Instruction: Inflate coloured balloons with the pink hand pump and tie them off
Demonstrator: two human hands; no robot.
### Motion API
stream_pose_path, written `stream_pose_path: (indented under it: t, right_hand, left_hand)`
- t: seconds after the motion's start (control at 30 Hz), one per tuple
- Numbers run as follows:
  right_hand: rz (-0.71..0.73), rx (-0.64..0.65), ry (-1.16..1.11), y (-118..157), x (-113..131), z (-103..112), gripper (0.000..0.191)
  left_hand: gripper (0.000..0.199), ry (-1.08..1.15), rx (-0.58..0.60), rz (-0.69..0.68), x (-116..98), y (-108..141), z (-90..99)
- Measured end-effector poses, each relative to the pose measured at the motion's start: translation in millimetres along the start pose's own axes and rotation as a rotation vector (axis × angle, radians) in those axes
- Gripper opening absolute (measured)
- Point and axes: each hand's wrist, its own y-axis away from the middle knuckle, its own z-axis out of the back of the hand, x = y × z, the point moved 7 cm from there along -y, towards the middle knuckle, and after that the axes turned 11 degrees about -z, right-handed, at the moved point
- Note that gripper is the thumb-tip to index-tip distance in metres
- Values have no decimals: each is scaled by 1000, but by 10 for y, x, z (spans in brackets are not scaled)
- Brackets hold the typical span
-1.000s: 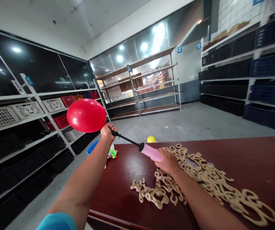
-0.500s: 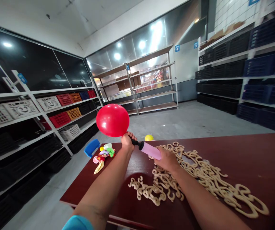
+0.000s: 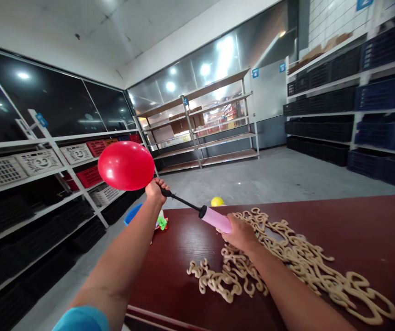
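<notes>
A large red balloon point(image 3: 126, 166) is at the black end of a hand pump point(image 3: 216, 219). My left hand point(image 3: 156, 190) is closed round the balloon's neck and the pump's black end. Between my hands the thin black rod is drawn out of the pink barrel. My right hand point(image 3: 240, 232) grips the barrel's other end. Beneath my right arm, many tan curled balloons point(image 3: 301, 253) lie on the dark red table point(image 3: 180, 234). Partly hidden behind my left arm is a small pile of limp coloured balloons point(image 3: 162, 220).
A yellow round thing point(image 3: 217, 201) shows beyond the table's far edge. A blue object point(image 3: 132, 214) is left of the table. Shelves with crates point(image 3: 41, 161) line the left wall, dark crates point(image 3: 338, 133) the right, and a metal rack point(image 3: 225, 155) stands at the back.
My left hand has moved left with the balloon, and the rod now shows at greater length. The balloon looks larger. My right hand has hardly moved.
</notes>
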Motion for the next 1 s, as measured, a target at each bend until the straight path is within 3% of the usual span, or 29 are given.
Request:
stream_pose_path:
  t: [0.1,0.3,0.43,0.57,0.87,1.0]
  right_hand:
    - [11,9,-6,14,1,-31,33]
    - [1,13,-16,22,6,17,37]
    - [-21,29,3,10,-19,27,36]
    - [6,26,4,11,19,56,31]
    - [34,-7,-2,8,42,98,29]
    - [22,1,0,-5,16,94,30]
  left_hand:
    - [17,2,-3,19,191,112,-12]
    - [17,26,29,124,818,567,-154]
    - [18,34,30,161,1016,759,-198]
    - [17,19,-9,152,891,698,-156]
    - [15,4,-37,45,183,154,110]
    - [15,25,-33,32,102,83,147]
